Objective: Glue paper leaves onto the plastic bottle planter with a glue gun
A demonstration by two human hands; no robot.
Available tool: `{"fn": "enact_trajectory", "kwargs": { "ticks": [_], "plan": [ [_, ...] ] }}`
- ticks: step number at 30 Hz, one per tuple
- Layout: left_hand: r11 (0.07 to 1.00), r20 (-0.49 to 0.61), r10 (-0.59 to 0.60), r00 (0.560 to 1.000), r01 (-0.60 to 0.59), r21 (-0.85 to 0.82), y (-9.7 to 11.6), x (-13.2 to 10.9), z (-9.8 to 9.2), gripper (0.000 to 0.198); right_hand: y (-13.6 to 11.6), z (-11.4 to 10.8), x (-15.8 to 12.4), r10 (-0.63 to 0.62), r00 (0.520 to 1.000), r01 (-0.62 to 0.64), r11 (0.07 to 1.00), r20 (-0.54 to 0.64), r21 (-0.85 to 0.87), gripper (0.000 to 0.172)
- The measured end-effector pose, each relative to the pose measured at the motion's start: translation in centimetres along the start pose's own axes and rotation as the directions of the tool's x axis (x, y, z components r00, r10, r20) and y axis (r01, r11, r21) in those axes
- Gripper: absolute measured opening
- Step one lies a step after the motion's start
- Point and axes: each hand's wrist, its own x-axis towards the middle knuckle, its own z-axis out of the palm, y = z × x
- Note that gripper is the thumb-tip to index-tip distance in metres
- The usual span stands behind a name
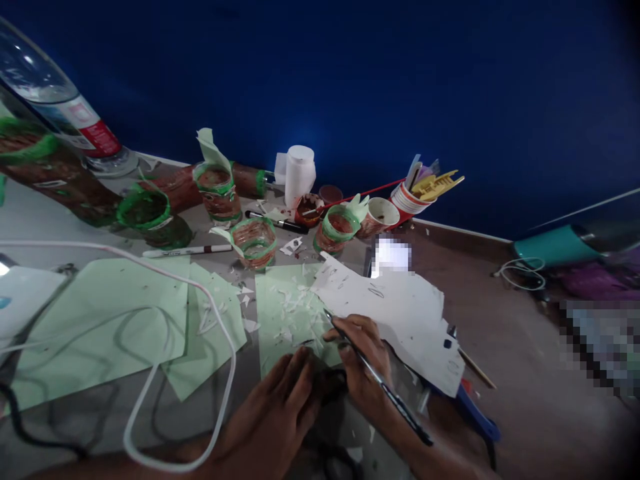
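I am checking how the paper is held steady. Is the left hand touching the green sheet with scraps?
Touching. The head view shows the left hand lying flat on the green sheet, no gap, beside the right hand gripping a pen.

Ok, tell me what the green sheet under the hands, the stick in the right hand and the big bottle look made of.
Green sheet: thin matte paper, it seems; cut edges, white scraps on it. Stick in the right hand: dark and glossy, probably plastic; too thin to be sure. Bottle: clear glossy plastic, by its highlights and printed label.
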Motion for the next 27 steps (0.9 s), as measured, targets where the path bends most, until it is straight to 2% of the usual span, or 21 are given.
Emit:
{"fn": "enact_trajectory", "kwargs": {
  "ticks": [10, 19, 27],
  "plan": [
    [1.000, -0.030, 0.013, 0.999, -0.013, 0.028, 0.02, 0.24, -0.13, 0.042, -0.44, 0.11, 0.71, -0.159, 0.977, 0.175, 0.979, 0.138, -0.106, 0.038],
    [0.997, 0.029, 0.012, 0.999, -0.010, -0.070, -0.12, -0.15, 0.34, 0.047, -0.39, 0.25, 0.63, -0.068, 0.994, 0.067, 0.998, 0.086, 0.016, 0.030],
    [0.998, 0.003, -0.025, 1.000, 0.025, -0.052, 0.11, -0.15, -0.01, 0.054, -0.52, 0.16, 0.85, -0.077, 0.990, 0.078, 0.997, 0.115, -0.004, 0.026]
  ]
}}
